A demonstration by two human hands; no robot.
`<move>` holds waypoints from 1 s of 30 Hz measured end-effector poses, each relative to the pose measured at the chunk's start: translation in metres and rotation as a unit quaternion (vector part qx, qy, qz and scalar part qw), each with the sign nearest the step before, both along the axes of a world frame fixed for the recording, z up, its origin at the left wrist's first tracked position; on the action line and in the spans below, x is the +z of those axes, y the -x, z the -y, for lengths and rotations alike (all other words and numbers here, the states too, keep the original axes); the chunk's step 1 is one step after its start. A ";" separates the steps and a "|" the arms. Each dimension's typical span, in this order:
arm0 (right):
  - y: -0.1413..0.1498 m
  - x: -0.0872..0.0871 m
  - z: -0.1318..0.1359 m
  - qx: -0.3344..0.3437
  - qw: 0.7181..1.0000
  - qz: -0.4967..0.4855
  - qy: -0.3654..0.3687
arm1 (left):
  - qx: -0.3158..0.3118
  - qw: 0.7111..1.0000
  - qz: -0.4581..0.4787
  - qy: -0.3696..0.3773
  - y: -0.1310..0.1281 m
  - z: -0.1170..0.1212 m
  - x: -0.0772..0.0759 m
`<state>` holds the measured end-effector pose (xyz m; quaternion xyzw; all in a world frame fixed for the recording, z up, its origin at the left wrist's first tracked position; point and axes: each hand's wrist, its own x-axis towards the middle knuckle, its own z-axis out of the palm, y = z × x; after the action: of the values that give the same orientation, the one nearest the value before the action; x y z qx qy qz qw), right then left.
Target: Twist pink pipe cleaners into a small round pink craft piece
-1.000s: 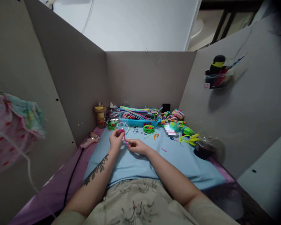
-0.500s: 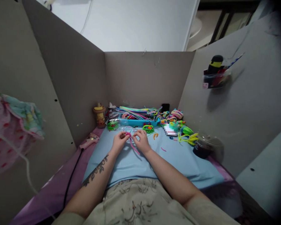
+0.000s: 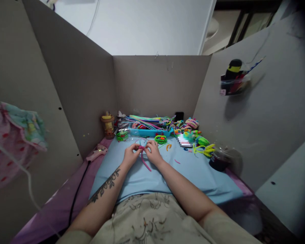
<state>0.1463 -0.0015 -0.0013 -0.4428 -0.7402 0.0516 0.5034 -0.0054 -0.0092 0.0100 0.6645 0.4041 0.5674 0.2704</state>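
Between my hands is a pink pipe cleaner (image 3: 145, 164), bunched at the top with one loose end hanging toward me. My left hand (image 3: 131, 155) pinches the bunched part from the left. From the right, my right hand (image 3: 153, 152) closes its fingertips on the same part. The fingertips hide how the pink piece is bent. Just beyond the hands lies a green pipe-cleaner figure (image 3: 161, 139) with orange and dark bits in its middle. A short orange curl (image 3: 168, 147) and a small pink scrap (image 3: 177, 161) lie right of my right hand.
A blue tray (image 3: 152, 133) of many-coloured pipe cleaners stands at the back. Left are a brown cup (image 3: 108, 126) and a pink glue gun (image 3: 97, 152) with a black cord. Finished-looking colourful pieces (image 3: 191, 122) and a dark tub (image 3: 220, 160) stand right. Grey panels (image 3: 160, 84) enclose the table.
My right hand has moved slightly left, so both hands' fingertips now meet at the pink pipe cleaner. Its hanging end has swung a little lower.
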 end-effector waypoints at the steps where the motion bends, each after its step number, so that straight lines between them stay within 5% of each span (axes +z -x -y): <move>1: 0.000 -0.001 -0.001 0.000 1.000 -0.002 0.002 | 0.002 1.000 -0.003 -0.003 0.000 0.001 0.000; 17: 0.002 0.005 0.004 -0.011 0.999 -0.011 -0.033 | 0.028 0.999 0.008 0.019 -0.001 -0.003 -0.004; 30: 0.004 -0.002 -0.005 -0.020 0.999 0.035 0.028 | 0.000 1.000 -0.011 0.020 0.000 -0.010 -0.011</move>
<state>0.1425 0.0033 -0.0032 -0.4729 -0.7465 0.0475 0.4656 -0.0057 0.0003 -0.0013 0.6654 0.4184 0.5515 0.2795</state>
